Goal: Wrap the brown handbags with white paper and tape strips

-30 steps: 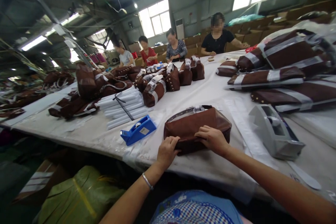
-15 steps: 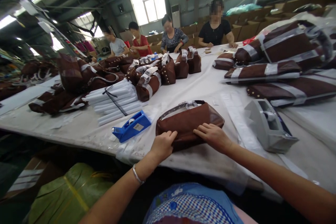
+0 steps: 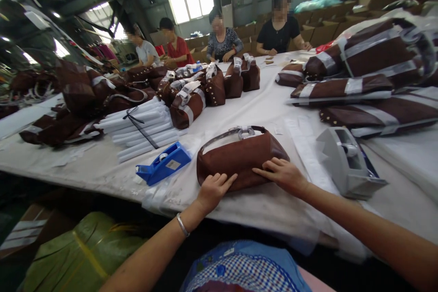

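A brown handbag [image 3: 239,155] lies on its side on the white table [image 3: 267,109] just in front of me, its strap wrapped in clear plastic. My left hand [image 3: 214,189] rests flat on the bag's near lower edge, fingers stretched out. My right hand [image 3: 282,174] lies flat on the bag's right lower edge, fingers spread. Neither hand grips anything.
A blue tape dispenser [image 3: 163,169] sits left of the bag, a grey tape dispenser [image 3: 347,162] to the right. A tied stack of white paper [image 3: 140,130] and many wrapped brown bags [image 3: 362,86] cover the table. Several people [image 3: 280,23] sit at the far side. A green sack [image 3: 82,255] lies below.
Both hands have flattened out on the bag, which has settled lower and flatter on the table. The view has shifted slightly.
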The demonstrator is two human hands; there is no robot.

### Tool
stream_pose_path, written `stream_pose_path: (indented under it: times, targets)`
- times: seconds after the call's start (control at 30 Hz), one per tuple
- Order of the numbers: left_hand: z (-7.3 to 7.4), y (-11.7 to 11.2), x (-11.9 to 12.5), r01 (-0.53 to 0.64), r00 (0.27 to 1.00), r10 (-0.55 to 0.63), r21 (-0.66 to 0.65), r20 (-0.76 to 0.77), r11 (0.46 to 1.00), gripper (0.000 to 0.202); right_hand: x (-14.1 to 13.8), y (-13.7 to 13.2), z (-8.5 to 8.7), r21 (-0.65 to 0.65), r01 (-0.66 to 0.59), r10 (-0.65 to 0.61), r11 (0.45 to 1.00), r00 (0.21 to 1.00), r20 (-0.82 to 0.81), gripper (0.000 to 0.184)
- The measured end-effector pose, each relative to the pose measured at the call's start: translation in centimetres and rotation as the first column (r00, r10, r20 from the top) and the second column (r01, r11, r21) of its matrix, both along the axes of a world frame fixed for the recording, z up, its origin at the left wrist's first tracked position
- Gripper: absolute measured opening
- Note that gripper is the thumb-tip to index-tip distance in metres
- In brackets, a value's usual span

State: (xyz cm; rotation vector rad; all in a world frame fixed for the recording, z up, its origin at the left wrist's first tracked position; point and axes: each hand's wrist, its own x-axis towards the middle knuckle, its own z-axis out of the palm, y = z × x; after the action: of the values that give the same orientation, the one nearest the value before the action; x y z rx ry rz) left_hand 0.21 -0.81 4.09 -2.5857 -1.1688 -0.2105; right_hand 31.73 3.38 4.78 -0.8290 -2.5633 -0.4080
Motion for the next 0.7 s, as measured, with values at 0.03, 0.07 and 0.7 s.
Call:
stream_pose_path:
  times: [0.03,0.07,0.7]
  targets:
    - [-0.3,-0.1,-0.1,-0.007,1.0,0.007,0.019,0.004,1.0,0.051,0.1,-0.1,-0.6,0.016,0.025,-0.025,1.0,0.999,-0.028,0.055]
    - [-0.4,-0.2,-0.4,-0.003,1.0,0.003,0.034,0.012,0.999,0.051,0.1,-0.2,-1.2,0.028,0.052,-0.05,0.998,0.998,-0.047,0.054]
    - [-3.3,0.4,-3.0,0.16,0.922,-0.194,0.127,0.336,0.979,0.043,-2.4,-0.5,5.1,-0.139,-0.071,0.035,0.988,0.968,-0.249,0.038]
